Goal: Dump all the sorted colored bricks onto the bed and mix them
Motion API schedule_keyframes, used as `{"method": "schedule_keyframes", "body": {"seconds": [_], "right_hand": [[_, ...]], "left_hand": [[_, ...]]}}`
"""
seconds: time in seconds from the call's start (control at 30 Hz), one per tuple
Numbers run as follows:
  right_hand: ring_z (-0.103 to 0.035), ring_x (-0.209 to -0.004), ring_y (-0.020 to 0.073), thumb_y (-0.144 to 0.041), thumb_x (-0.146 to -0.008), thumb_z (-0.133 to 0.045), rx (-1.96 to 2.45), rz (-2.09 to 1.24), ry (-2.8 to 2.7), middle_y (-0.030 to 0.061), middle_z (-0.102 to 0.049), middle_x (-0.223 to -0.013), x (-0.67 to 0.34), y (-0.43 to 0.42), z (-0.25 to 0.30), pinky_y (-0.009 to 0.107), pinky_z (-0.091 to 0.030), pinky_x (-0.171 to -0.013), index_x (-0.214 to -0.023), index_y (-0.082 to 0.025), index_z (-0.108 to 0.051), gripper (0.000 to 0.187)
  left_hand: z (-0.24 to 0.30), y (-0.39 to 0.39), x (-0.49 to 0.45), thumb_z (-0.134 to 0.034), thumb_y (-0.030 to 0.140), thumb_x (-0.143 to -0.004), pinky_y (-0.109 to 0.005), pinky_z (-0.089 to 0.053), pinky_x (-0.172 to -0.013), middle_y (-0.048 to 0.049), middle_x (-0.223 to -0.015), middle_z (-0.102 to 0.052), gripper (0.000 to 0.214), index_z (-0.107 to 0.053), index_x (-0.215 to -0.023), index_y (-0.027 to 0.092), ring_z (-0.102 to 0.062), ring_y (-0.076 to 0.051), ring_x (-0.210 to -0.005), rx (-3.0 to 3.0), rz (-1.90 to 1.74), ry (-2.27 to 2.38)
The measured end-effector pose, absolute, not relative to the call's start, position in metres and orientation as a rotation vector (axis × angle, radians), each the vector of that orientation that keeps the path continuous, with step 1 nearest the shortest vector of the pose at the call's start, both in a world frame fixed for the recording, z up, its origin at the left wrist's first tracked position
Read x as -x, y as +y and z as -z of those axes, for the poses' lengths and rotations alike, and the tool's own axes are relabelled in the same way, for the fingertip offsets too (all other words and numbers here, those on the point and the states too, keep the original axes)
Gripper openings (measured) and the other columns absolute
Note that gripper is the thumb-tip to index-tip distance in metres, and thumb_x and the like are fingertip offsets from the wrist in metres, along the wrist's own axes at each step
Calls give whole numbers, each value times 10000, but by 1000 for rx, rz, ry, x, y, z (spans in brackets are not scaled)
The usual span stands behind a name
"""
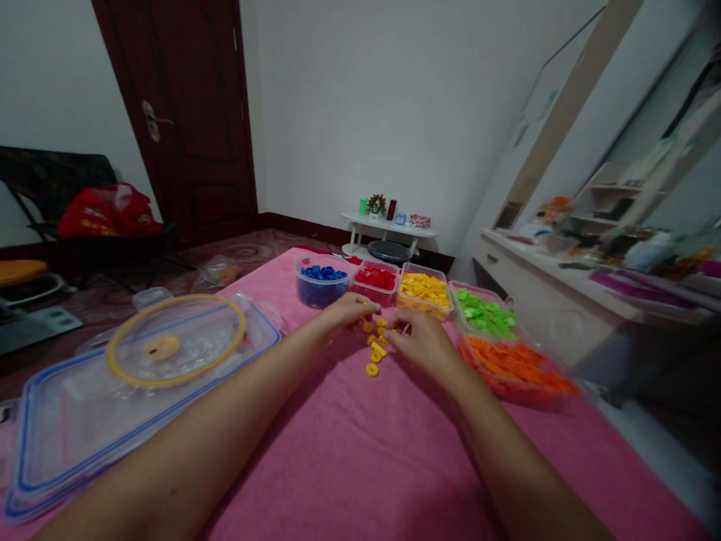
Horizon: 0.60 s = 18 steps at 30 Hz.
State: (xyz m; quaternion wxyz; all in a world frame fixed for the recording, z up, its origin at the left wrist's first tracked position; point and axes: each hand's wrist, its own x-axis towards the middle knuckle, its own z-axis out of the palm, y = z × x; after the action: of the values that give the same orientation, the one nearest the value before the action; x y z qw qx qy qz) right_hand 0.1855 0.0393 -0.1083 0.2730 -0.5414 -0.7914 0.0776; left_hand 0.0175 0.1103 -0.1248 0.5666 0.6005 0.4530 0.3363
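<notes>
Left hand (pixel 350 309) and right hand (pixel 420 340) pinch yellow pieces (pixel 376 347); colour tubs (pixel 376 282) just beyond; fingertip holds unclear.

No lettering, label, brand, number or sign can be read anywhere in this view. The red bag (pixel 104 211) on the dark chair at the left carries yellow markings, but they are too blurred to make out, and the small items on the white side table (pixel 388 224) show nothing legible.
</notes>
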Motion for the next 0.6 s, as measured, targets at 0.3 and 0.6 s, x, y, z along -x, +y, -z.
{"method": "schedule_keyframes", "body": {"seconds": [0.3, 0.6], "right_hand": [[-631, -782, 153, -223, -714, -628, 1454, -405, -2515, 15, -717, -911, -176, 29, 125, 230, -409, -644, -910, -254, -718, 217], [-618, -682, 139, -141, -686, -624, 1416, -432, -2582, -4, -711, -755, -178, 21, 115, 215, -384, -585, -744, -245, -725, 156]], "left_hand": [[132, 113, -7, -645, 241, -670, -186, -362, -565, -11, -755, -688, 297, -740, -943, 171, -551, -103, -628, -2317, -496, 1250], [141, 106, -12, -678, 163, -606, -170, -337, -471, -13, -633, -666, 229, -749, -824, 154, -488, -95, -500, -2242, -405, 997]]}}
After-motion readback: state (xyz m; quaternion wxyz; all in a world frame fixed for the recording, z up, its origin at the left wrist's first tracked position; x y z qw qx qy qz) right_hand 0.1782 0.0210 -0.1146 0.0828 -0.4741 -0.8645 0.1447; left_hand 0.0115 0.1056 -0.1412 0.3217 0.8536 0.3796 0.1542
